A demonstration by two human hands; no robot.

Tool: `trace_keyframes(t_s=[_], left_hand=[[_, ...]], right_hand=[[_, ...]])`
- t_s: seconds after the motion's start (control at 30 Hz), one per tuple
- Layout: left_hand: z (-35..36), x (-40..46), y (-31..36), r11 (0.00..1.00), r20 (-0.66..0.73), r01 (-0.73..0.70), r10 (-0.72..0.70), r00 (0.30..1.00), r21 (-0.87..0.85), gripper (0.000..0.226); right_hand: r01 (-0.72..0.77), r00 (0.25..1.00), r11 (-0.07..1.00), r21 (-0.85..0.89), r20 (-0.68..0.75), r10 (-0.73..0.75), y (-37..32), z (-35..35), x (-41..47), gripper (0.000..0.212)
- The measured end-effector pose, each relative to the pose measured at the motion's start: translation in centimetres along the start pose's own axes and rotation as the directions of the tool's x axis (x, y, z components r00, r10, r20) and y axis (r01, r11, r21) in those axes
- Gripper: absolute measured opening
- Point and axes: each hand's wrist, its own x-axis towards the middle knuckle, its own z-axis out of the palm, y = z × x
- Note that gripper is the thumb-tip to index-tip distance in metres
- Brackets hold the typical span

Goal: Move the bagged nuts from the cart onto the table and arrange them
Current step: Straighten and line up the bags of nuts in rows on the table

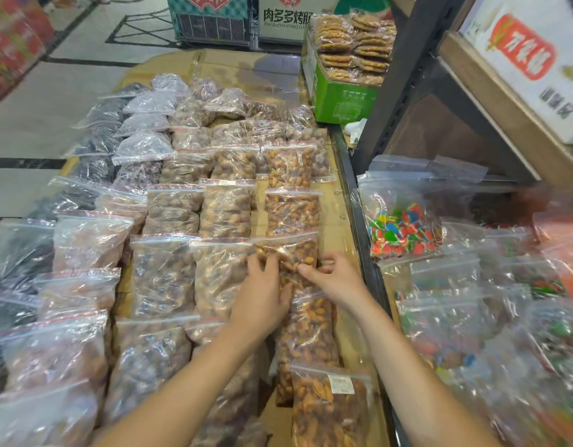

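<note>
We grip one bag of orange nuts (291, 253) with our left hand (262, 295) and our right hand (336, 279); it lies on the cardboard-covered table (333, 227) among other bags

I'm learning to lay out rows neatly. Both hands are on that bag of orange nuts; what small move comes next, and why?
Probably lay the bag of orange nuts flat and let go: the left hand and right hand hold it in the gap in the right-hand column, roughly lined up with its neighbours.

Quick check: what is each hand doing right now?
Left hand: fingers curled on the bag of orange-brown nuts, gripping it.
Right hand: pinching the same bag's right side.
</note>
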Motion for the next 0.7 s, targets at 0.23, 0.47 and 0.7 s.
trace_keyframes(t_s=[0.23, 0.47, 0.7], left_hand=[[1.1, 0.5, -0.4, 0.998, -0.002, -0.022, 0.022, 1.000, -0.057, 0.059], [1.2, 0.3, 0.0, 1.000, 0.052, 0.006, -0.005, 0.999, -0.010, 0.065], [1.0, 0.8, -0.1, 0.994, 0.163, -0.041, 0.023, 0.986, 0.106, 0.071]], right_hand=[[0.034, 0.989, 0.999, 0.007, -0.141, -0.033, 0.6, 1.4, -1.0, 0.040], [0.113, 0.993, 0.993, 0.033, -0.038, -0.112, 0.8, 1.7, -2.5, 0.051], [0.117, 0.993, 0.991, 0.059, 0.014, -0.118, 1.4, 1.4, -2.7, 0.060]])
